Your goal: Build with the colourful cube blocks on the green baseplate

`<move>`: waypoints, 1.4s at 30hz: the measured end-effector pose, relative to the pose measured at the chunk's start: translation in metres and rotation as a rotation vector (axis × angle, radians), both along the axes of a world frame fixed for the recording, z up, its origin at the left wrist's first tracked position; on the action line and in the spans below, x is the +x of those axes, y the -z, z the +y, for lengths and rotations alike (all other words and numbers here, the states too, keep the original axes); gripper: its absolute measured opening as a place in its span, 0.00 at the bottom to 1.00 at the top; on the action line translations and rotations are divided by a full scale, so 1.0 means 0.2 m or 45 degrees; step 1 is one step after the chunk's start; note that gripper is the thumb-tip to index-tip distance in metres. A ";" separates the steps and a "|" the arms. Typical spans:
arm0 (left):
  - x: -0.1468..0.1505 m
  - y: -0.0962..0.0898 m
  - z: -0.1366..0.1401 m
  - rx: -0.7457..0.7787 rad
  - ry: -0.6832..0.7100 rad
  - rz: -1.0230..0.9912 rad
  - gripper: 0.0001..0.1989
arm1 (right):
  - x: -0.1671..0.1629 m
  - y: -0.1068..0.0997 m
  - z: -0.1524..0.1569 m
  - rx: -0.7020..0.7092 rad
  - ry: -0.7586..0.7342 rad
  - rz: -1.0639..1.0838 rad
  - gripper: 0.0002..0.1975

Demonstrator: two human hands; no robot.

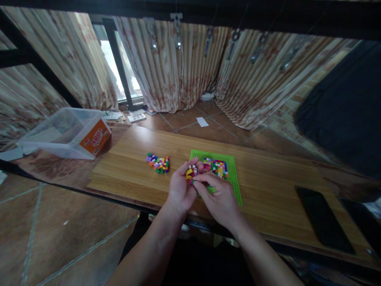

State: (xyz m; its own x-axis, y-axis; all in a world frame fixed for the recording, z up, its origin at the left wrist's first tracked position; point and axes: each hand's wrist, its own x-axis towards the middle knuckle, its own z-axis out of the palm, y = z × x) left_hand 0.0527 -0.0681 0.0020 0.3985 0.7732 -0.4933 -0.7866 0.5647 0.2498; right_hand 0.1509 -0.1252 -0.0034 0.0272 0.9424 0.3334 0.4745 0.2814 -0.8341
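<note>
My left hand (182, 183) is cupped, palm up, around a small heap of toy building bricks (189, 171), yellow, white and red among them. Over that palm, my right hand (218, 194) pinches with thumb and forefinger at a small green brick (193, 181). Both hands are above the near left part of a bright green baseplate (237, 183) and hide some of it. Pressed onto the plate is a patch of many-coloured bricks (218, 167), partly covered by my right hand. To the left, a loose pile of mixed bricks (159, 163) lies on the wooden table.
The wooden table (125, 171) runs across the view. A clear plastic bin (65, 135) with an orange label stands at its left end. A dark flat slab (324, 218) lies on the right. Striped curtains (178, 71) hang behind, and hanging metal clips (177, 33) show above.
</note>
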 end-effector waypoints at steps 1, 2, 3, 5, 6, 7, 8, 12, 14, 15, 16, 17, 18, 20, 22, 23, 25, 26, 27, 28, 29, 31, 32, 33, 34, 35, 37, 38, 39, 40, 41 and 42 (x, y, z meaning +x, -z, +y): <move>0.00 0.00 0.00 -0.009 -0.003 -0.003 0.12 | 0.01 0.00 0.00 -0.013 0.023 0.044 0.07; 0.00 0.00 0.01 -0.018 -0.008 0.000 0.12 | 0.01 0.00 0.00 -0.031 0.045 0.092 0.07; 0.00 0.01 0.01 -0.024 -0.016 0.009 0.12 | 0.02 0.01 0.01 -0.053 0.062 0.141 0.06; -0.01 0.02 0.01 -0.027 -0.037 0.042 0.11 | 0.04 0.02 0.02 -0.081 0.095 0.238 0.06; -0.01 0.02 0.01 -0.028 -0.038 0.067 0.11 | 0.05 0.02 0.02 -0.080 0.118 0.282 0.06; -0.01 0.03 0.01 -0.026 -0.032 0.099 0.10 | 0.05 0.03 0.03 -0.077 0.145 0.318 0.06; -0.02 0.03 0.01 -0.020 -0.018 0.138 0.09 | 0.06 0.03 0.04 -0.068 0.180 0.347 0.06; -0.03 0.04 -0.02 0.129 0.096 0.301 0.06 | 0.09 0.04 0.06 -0.045 0.326 0.416 0.08; -0.03 0.04 -0.03 0.279 0.167 0.355 0.08 | 0.09 0.05 0.07 -0.041 0.378 0.421 0.09; -0.02 0.04 -0.04 0.351 0.192 0.381 0.10 | 0.10 0.06 0.07 -0.040 0.388 0.419 0.09; -0.02 0.04 -0.05 0.416 0.206 0.409 0.12 | 0.10 0.06 0.07 -0.035 0.392 0.417 0.09; -0.01 0.04 -0.05 0.467 0.211 0.440 0.13 | 0.10 0.07 0.07 -0.028 0.387 0.413 0.09; -0.01 0.04 -0.06 0.506 0.212 0.473 0.14 | 0.10 0.07 0.07 -0.022 0.378 0.408 0.08; 0.00 0.04 -0.06 0.561 0.212 0.542 0.15 | 0.10 0.08 0.07 -0.013 0.360 0.389 0.08; 0.01 0.03 -0.06 0.593 0.203 0.615 0.16 | 0.10 0.08 0.07 -0.012 0.351 0.366 0.08; 0.01 0.03 -0.06 0.603 0.194 0.650 0.16 | 0.10 0.08 0.07 -0.015 0.350 0.360 0.08; 0.01 0.03 -0.07 0.613 0.167 0.705 0.16 | 0.09 0.07 0.07 -0.027 0.343 0.363 0.08; 0.02 0.03 -0.07 0.614 0.153 0.720 0.16 | 0.09 0.06 0.07 -0.037 0.335 0.371 0.08; 0.02 0.03 -0.07 0.613 0.142 0.727 0.16 | 0.09 0.05 0.07 -0.051 0.321 0.380 0.08; 0.02 0.03 -0.07 0.610 0.130 0.729 0.16 | 0.09 0.05 0.07 -0.066 0.301 0.391 0.08; 0.03 0.04 -0.07 0.606 0.122 0.728 0.16 | 0.09 0.04 0.07 -0.080 0.281 0.407 0.08; 0.03 0.04 -0.07 0.595 0.119 0.730 0.16 | 0.09 0.04 0.07 -0.110 0.253 0.447 0.07; 0.03 0.04 -0.07 0.587 0.118 0.731 0.16 | 0.09 0.03 0.07 -0.123 0.248 0.474 0.07; 0.03 0.04 -0.07 0.580 0.119 0.728 0.16 | 0.09 0.03 0.07 -0.137 0.245 0.504 0.06; 0.03 0.04 -0.07 0.573 0.123 0.722 0.16 | 0.09 0.04 0.07 -0.152 0.242 0.536 0.06; 0.02 0.04 -0.07 0.568 0.127 0.713 0.16 | 0.09 0.04 0.07 -0.168 0.236 0.567 0.06; 0.02 0.04 -0.06 0.561 0.137 0.683 0.16 | 0.10 0.05 0.08 -0.188 0.225 0.630 0.06; 0.02 0.04 -0.06 0.557 0.148 0.663 0.16 | 0.10 0.05 0.08 -0.192 0.226 0.655 0.06; 0.01 0.04 -0.06 0.549 0.160 0.642 0.16 | 0.10 0.06 0.08 -0.195 0.229 0.671 0.07; 0.01 0.04 -0.06 0.539 0.170 0.620 0.16 | 0.11 0.06 0.08 -0.194 0.238 0.678 0.08; 0.01 0.04 -0.06 0.526 0.178 0.599 0.16 | 0.11 0.06 0.08 -0.194 0.244 0.669 0.09; 0.01 0.04 -0.06 0.515 0.181 0.587 0.16 | 0.11 0.05 0.08 -0.192 0.248 0.644 0.10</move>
State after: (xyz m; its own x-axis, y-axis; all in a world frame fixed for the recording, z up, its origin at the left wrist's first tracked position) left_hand 0.0553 -0.0806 -0.0054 0.3272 0.8896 -0.3187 -0.4711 0.4459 0.7611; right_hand 0.1739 -0.1085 -0.0141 0.3274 0.9400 0.0958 0.0364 0.0888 -0.9954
